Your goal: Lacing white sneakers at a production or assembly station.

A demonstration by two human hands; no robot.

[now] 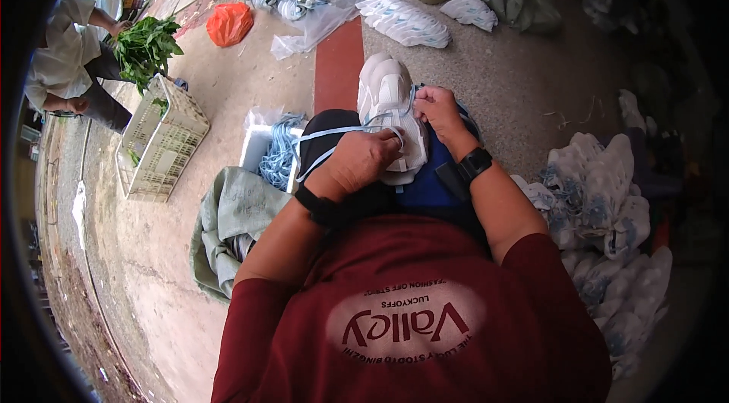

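A white sneaker upper (386,84) lies lengthwise on my lap, over blue cloth (429,184). A light blue shoelace (334,130) runs across it and loops out to the left. My left hand (363,156) is closed over the near part of the shoe, its fingertips pinching the lace. At the shoe's right edge, my right hand (440,113) is closed too, with thumb and forefinger on another stretch of the lace. The eyelets under my fingers are too small to make out.
A bundle of blue laces (281,152) sits in a white box at my left, beside a grey-green sack (237,209). White shoe piles (600,190) lie at right and ahead (402,22). Beyond a plastic crate (165,145), a person holds leafy greens (146,50). An orange bag (229,24) lies ahead.
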